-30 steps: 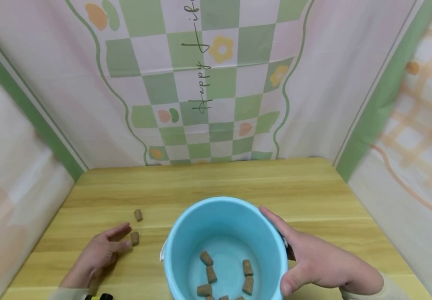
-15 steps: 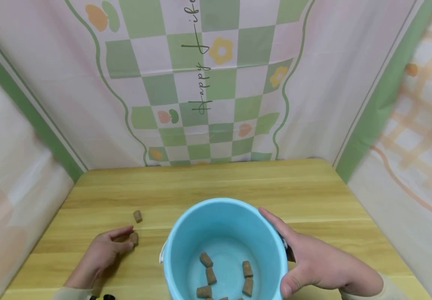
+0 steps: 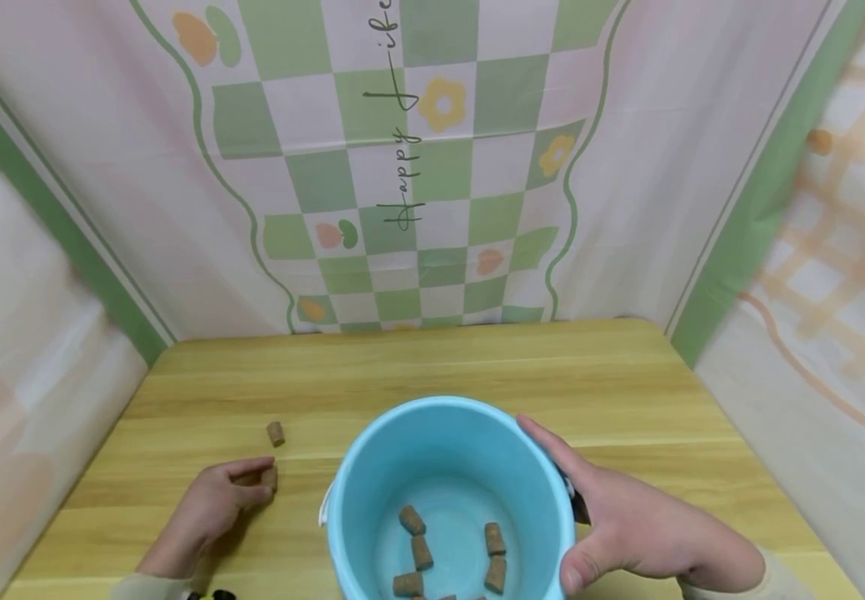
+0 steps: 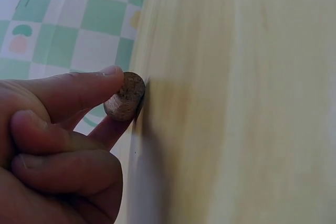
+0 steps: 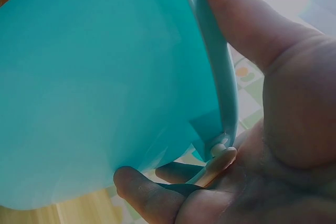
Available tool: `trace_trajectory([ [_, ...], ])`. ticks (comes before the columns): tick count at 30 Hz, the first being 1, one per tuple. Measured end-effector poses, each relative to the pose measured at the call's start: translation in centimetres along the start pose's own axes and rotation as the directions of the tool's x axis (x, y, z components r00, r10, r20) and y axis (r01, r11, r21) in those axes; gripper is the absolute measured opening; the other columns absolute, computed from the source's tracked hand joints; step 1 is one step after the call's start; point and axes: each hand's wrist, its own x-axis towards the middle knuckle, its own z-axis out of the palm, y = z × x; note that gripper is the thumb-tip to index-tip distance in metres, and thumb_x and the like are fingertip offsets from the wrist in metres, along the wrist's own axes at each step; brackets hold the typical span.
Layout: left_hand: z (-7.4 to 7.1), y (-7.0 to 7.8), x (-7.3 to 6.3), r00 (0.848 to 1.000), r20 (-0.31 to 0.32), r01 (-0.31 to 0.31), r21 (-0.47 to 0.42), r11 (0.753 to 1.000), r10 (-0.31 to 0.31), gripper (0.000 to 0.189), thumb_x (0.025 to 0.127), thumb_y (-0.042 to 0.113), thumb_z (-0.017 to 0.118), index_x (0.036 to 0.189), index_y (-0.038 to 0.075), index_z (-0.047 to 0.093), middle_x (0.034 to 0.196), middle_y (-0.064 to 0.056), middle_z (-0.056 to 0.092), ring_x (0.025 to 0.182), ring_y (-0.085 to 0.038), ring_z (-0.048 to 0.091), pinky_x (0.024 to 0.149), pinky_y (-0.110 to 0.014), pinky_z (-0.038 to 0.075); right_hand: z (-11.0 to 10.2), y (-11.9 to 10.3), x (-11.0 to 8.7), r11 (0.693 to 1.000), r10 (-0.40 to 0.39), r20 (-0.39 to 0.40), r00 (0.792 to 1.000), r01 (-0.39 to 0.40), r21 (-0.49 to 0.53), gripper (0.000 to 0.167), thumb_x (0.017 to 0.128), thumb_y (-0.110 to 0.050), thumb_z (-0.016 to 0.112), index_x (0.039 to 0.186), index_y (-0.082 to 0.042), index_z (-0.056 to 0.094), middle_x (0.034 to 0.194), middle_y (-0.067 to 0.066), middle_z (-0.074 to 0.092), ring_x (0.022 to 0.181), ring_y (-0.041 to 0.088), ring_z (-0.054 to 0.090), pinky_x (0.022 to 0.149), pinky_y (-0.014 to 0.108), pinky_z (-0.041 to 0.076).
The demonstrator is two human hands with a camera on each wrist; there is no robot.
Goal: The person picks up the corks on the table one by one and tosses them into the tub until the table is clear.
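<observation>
My left hand (image 3: 215,502) pinches a brown tapered cork (image 4: 125,99) between thumb and index finger, low at the tabletop. In the left wrist view its other fingers are curled in towards the palm. Another cork (image 3: 276,433) lies on the wood just beyond that hand. A light blue bucket (image 3: 443,437) stands at the front middle with several corks (image 3: 421,552) on its floor. My right hand (image 3: 631,521) grips the bucket's right side, thumb at the rim and fingers under it. The right wrist view shows the bucket's handle joint (image 5: 219,148) beside the palm.
The wooden table (image 3: 417,358) backs onto a hanging cloth (image 3: 432,167) with green checks, and similar cloths flank both sides. The bucket's white handle (image 3: 325,504) sticks out on its left, between it and my left hand.
My left hand has moved slightly right and its thumb and index finger have closed on the nearer cork. My right hand and the bucket hold their place.
</observation>
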Motion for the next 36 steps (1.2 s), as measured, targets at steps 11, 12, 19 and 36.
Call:
trace_trajectory([
  [11, -0.2, 0.1, -0.1, 1.000, 0.017, -0.002, 0.122, 0.993, 0.000, 0.046, 0.083, 0.017, 0.081, 0.126, 0.006, 0.069, 0.134, -0.019, 0.059, 0.133, -0.048, 0.038, 0.108, -0.063, 0.023, 0.1, 0.2, -0.1, 1.000, -0.010, -0.004, 1.000, 0.010, -0.010, 0.119, 0.082, -0.036, 0.083, 0.161, -0.024, -0.004, 0.150, 0.026, 0.035, 0.122, 0.036, 0.054, 0.096, 0.034, 0.048],
  [12, -0.2, 0.1, -0.1, 1.000, 0.014, -0.006, 0.134, 0.991, 0.004, 0.045, 0.084, 0.018, 0.081, 0.126, 0.007, 0.070, 0.134, -0.018, 0.059, 0.133, -0.048, 0.038, 0.107, -0.064, 0.024, 0.1, 0.2, -0.2, 1.000, -0.010, -0.005, 1.000, 0.010, -0.011, 0.119, 0.082, -0.036, 0.083, 0.161, -0.024, -0.004, 0.150, 0.026, 0.035, 0.122, 0.036, 0.055, 0.096, 0.034, 0.048],
  [19, -0.1, 0.3, -0.2, 1.000, -0.003, -0.014, 0.196, 0.981, 0.015, 0.039, 0.091, 0.024, 0.074, 0.127, 0.009, 0.070, 0.132, -0.016, 0.061, 0.130, -0.048, 0.041, 0.105, -0.066, 0.026, 0.1, 0.3, -0.2, 1.000, -0.019, -0.005, 1.000, 0.019, -0.025, 0.119, 0.082, -0.036, 0.084, 0.161, -0.024, -0.005, 0.149, 0.028, 0.036, 0.120, 0.035, 0.056, 0.094, 0.035, 0.049],
  [36, -1.3, 0.4, -0.5, 0.999, 0.000, 0.036, 0.094, 0.995, -0.036, 0.047, 0.095, 0.034, 0.069, 0.135, 0.010, 0.063, 0.143, -0.022, 0.049, 0.131, -0.043, 0.040, 0.097, -0.055, 0.037, 0.0, 0.2, 0.0, 1.000, -0.022, 0.010, 1.000, 0.022, -0.018, 0.119, 0.084, -0.032, 0.083, 0.161, -0.025, -0.007, 0.150, 0.027, 0.034, 0.121, 0.035, 0.055, 0.093, 0.037, 0.050],
])
